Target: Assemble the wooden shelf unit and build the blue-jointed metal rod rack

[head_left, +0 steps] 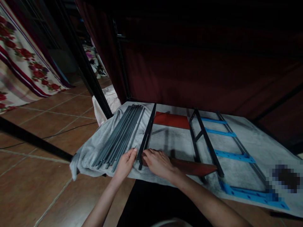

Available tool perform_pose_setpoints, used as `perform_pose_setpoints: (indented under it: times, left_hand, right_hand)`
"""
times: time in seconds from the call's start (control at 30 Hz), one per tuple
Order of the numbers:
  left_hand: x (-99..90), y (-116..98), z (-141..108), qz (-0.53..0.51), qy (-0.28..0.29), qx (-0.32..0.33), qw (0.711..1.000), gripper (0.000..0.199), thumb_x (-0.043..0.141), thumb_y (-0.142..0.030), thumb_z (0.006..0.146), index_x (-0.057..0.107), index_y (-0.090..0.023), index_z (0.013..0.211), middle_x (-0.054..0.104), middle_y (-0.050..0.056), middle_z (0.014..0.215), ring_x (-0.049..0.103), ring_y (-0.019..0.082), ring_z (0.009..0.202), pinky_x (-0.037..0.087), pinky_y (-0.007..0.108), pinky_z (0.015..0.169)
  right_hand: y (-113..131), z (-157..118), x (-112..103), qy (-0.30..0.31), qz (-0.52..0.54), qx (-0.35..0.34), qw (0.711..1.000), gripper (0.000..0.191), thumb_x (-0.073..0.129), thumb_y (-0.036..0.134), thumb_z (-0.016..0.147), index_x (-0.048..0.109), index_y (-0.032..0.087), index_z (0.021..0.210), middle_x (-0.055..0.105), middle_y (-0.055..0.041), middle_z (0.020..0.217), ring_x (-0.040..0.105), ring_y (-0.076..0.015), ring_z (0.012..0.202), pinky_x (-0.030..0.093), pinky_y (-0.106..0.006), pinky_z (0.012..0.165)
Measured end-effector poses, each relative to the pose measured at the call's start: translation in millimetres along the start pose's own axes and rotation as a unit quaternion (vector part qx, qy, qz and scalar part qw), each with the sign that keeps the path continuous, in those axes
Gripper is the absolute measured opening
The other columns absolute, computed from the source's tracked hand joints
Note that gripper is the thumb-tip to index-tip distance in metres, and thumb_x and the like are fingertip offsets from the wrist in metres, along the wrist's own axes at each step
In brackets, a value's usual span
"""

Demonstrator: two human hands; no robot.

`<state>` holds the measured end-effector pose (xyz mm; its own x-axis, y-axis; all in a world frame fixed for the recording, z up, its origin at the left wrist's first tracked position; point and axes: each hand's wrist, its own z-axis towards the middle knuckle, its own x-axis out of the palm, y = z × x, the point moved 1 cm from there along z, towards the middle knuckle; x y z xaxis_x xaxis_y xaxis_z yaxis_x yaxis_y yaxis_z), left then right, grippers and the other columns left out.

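My right hand [158,160] is closed over the left end of a reddish-brown board [194,167], tilted at the near edge of the grey cloth. That end meets a black metal bar [148,130] lying front to back. Just left of the bar, my left hand [127,159] has thumb and fingers pinched together; what they hold, if anything, is hidden. An orange-red board [171,120] spans the far end of the bars. A second black bar frame [208,142] stands to the right. A small screw [143,132] lies left of the first bar.
A bundle of grey metal tubes [120,135] lies on the left of the cloth [175,142]. Several blue slotted strips [234,155] cross dark rails on the right. A dark red curtain [189,75] hangs behind. Black posts [87,69] rise at left above tiled floor [56,179].
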<state>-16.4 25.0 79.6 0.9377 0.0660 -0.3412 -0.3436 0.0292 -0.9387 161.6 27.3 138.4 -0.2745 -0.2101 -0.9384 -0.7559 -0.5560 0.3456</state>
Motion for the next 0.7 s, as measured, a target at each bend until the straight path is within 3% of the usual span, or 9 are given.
perform_pose_setpoints:
  times: [0.13,0.3,0.5,0.7]
  left_hand:
    - [-1.1,1.5,2.0,0.005,0.016,-0.009,1.000,0.056,0.040,-0.068,0.088,0.042,-0.022,0.057,0.040,-0.003,0.053,0.039,0.014,0.052,0.032,0.027,0.054]
    - [-1.6,-3.6,-6.4,-0.007,-0.016,0.005,1.000,0.043,0.044,-0.061,0.090,0.052,-0.021,0.075,0.047,-0.003,0.063,0.046,0.015,0.061,0.037,0.026,0.060]
    - [-1.0,-2.7,-3.5,0.029,-0.005,-0.010,1.000,0.052,0.041,-0.066,0.089,0.046,-0.022,0.062,0.042,-0.003,0.057,0.042,0.015,0.056,0.033,0.027,0.056]
    - [-1.0,-7.2,-5.3,-0.006,-0.026,-0.003,1.000,0.046,0.047,-0.064,0.087,0.049,-0.022,0.069,0.046,-0.004,0.059,0.045,0.015,0.058,0.037,0.026,0.058]
  right_hand:
    - [-0.4,0.1,1.0,-0.002,-0.005,-0.007,1.000,0.027,0.032,0.025,0.102,0.058,0.020,0.110,0.071,-0.0068,0.106,0.069,-0.0205,0.094,0.050,-0.031,0.078]
    - [-0.8,-0.1,0.9,0.001,-0.002,-0.007,1.000,0.028,0.032,0.025,0.102,0.058,0.021,0.110,0.071,-0.0062,0.106,0.069,-0.0202,0.094,0.050,-0.032,0.078]
    - [-0.3,-0.2,-0.9,0.009,0.004,-0.007,1.000,0.027,0.033,0.024,0.102,0.057,0.021,0.112,0.070,-0.0067,0.109,0.067,-0.0202,0.099,0.049,-0.032,0.081]
    - [-0.1,-1.1,-2.7,0.007,0.008,0.003,1.000,0.028,0.031,0.027,0.103,0.057,0.021,0.112,0.072,-0.0068,0.107,0.069,-0.0206,0.095,0.049,-0.032,0.079]
